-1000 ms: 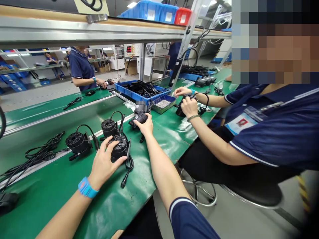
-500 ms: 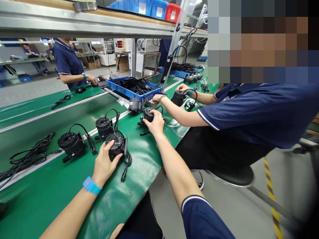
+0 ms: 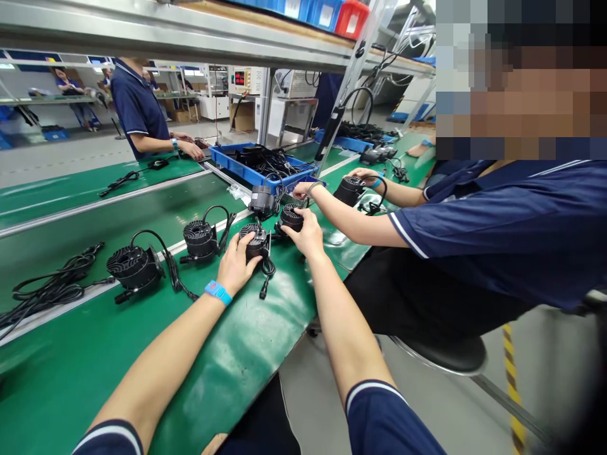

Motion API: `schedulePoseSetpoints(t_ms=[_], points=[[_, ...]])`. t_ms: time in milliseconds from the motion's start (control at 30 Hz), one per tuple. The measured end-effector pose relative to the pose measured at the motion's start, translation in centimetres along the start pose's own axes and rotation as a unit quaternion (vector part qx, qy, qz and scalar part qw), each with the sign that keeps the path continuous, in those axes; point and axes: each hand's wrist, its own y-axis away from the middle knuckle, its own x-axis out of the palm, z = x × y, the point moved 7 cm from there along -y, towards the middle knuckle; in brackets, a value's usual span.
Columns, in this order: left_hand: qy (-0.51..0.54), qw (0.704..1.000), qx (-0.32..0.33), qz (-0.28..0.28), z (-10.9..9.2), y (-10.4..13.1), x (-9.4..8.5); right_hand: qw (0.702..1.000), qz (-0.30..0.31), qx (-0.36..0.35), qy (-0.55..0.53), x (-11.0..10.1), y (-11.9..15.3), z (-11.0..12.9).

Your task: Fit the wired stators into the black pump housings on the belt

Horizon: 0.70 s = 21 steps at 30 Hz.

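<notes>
My left hand (image 3: 238,262) grips a round black finned device (image 3: 255,240), thumb in front and fingers over its top; its short cable with a connector lies on the green mat. Just to the right and farther back, my right hand (image 3: 307,232) holds a second black finned device (image 3: 291,217) by its top and side. The two devices are close together. Behind them stands another black unit (image 3: 262,201). To the left of my hands are a black device with a looped cable (image 3: 199,240) and a larger-looking one (image 3: 134,268).
A blue tray (image 3: 237,169) of black cables is behind. At right, a seated person in a navy shirt (image 3: 497,208) handles another device (image 3: 349,189). Cable bundles (image 3: 61,284) lie at left. A metal shelf beam (image 3: 180,38) crosses above. Another person (image 3: 142,114) stands across the bench.
My left hand has moved right and away from me with its device, bringing it next to the one in my right hand. The view has shifted slightly.
</notes>
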Motion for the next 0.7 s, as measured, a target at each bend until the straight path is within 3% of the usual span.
schedulePoseSetpoints(t_ms=[233, 700], points=[[0.016, 1.0, 0.01, 0.018, 1.0, -4.5, 1.0, 1.0, -0.01, -0.01, 0.008, -0.2, 0.4, -0.3], [0.005, 0.998, -0.023, 0.064, -0.5, -4.6, -0.5, 0.998, -0.018, -0.022, 0.054, -0.7, 0.7, -0.6]])
